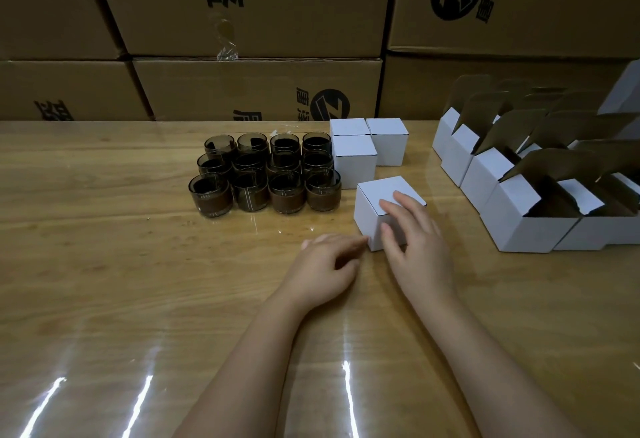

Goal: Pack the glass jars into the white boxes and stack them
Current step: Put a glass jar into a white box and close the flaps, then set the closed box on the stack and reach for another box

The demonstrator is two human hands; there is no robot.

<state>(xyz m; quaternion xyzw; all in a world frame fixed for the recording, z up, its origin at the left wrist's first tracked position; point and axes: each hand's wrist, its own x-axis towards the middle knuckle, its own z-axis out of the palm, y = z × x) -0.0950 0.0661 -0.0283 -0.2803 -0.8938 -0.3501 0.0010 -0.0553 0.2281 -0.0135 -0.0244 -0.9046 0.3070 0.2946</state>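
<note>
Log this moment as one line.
right hand: resting on closed white box | left hand: touching its near corner | glass jars: grouped left, unpacked | open boxes: right

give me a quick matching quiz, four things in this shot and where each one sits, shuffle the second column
1 glass jars
2 open white boxes
3 lone closed box
4 brown cartons

a behind the table, stacked
b under the right hand
c far right, flaps up
d in rows, left of the closed boxes

Pairs: 1-d, 2-c, 3-b, 4-a
</note>
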